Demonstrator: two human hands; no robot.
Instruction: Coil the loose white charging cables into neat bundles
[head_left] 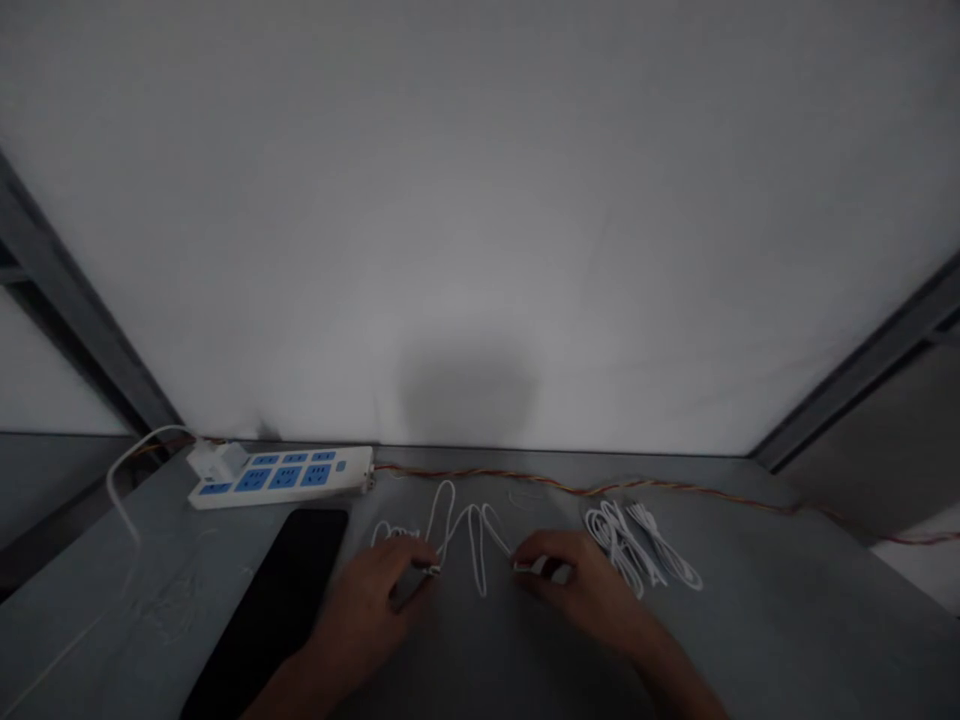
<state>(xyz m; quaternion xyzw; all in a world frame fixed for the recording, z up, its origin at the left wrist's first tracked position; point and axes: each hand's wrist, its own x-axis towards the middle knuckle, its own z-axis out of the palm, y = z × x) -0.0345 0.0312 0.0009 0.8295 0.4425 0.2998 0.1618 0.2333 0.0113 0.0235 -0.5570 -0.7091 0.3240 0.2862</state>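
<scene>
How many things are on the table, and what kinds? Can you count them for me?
Power strip: 1
White charger with cable: 1
Black phone or tablet: 1
Twisted orange wire: 1
White cable in the hands: 1
Coiled white cable bundles: 2
Total: 7

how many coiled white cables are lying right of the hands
2. One coiled white cable lies just right of the right hand on the grey table, with a second coiled white cable beside it; they lie close, so another could be hidden.

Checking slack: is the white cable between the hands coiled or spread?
Spread: the white cable lies in loose loops on the table.
</scene>
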